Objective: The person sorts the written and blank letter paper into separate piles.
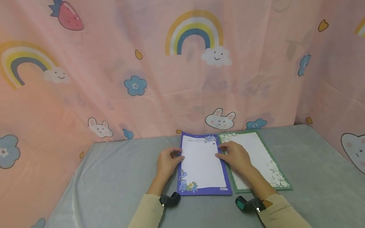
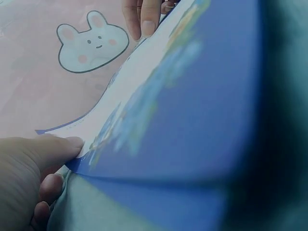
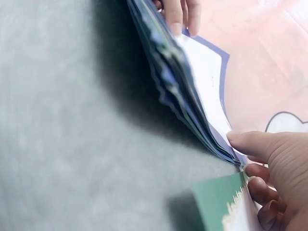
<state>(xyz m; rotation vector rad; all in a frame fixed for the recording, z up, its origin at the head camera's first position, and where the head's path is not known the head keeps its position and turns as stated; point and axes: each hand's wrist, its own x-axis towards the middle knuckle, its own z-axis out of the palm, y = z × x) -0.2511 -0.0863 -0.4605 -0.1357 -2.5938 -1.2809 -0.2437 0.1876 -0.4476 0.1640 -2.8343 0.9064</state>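
A stack of writing paper with a purple border and blue flowers [image 1: 202,164] lies in the middle of the table in the head view. My left hand [image 1: 166,161] grips its left edge, thumb on the top sheet and the other fingers at the side. On the opposite edge my right hand [image 1: 236,156] holds it in the same way, its thumb [image 3: 245,142] pressing the white face. Several layered sheets [image 3: 168,82] show along the near edge in the right wrist view, bent and lifted there. A green-bordered writing paper with white flowers [image 1: 260,152] lies flat at the right, under my right forearm.
Grey cloth [image 1: 122,177] covers the table. Behind it hangs a pink curtain [image 1: 159,110] printed with rainbows and rabbits, with more of it at both sides. Each wrist wears a black band with a camera [image 1: 171,199].
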